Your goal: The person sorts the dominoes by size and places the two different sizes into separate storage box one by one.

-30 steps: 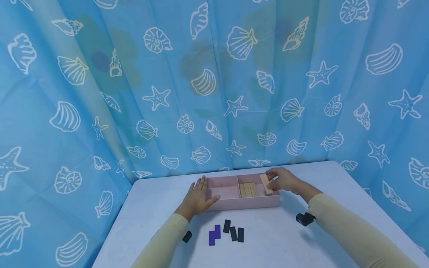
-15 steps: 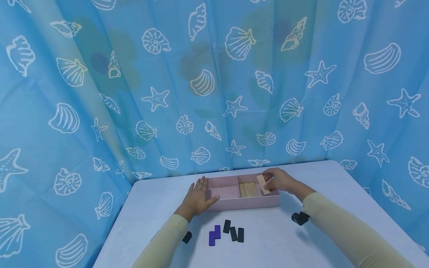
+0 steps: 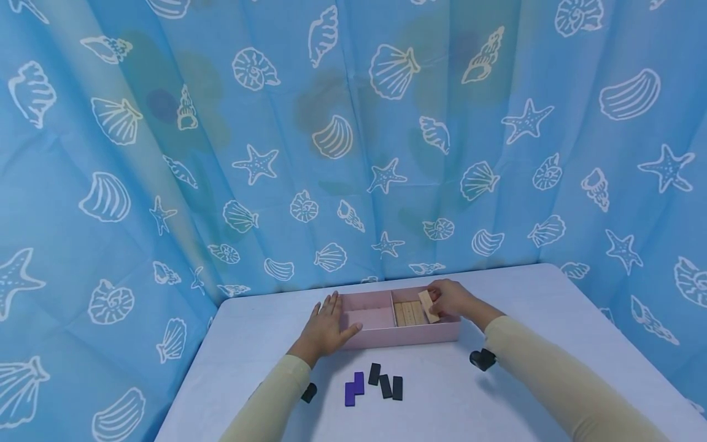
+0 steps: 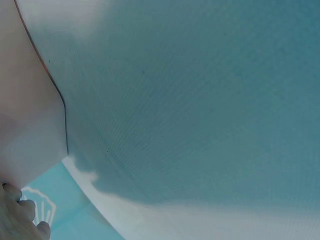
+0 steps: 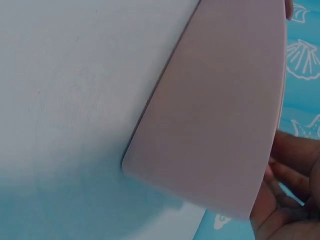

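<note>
A pink box (image 3: 386,336) with a divider stands near the back of the table. In its right compartment a row of light wooden blocks (image 3: 409,313) lies against the divider. My right hand (image 3: 452,299) reaches over the box's right end and pinches one more wooden block (image 3: 428,305), tilted beside that row. My left hand (image 3: 324,328) rests on the box's left end with straight fingers, thumb over the front rim. In the right wrist view the right hand's fingers (image 5: 295,155) dip behind the box wall (image 5: 210,110), which hides the block.
Two purple blocks (image 3: 355,389) and several black blocks (image 3: 385,385) lie on the white table (image 3: 453,399) in front of the box. A blue curtain (image 3: 353,153) with shell prints hangs behind the table.
My right hand has moved left and slightly down with the wooden block, bringing it close to the row in the box. My left hand has stayed in place.
</note>
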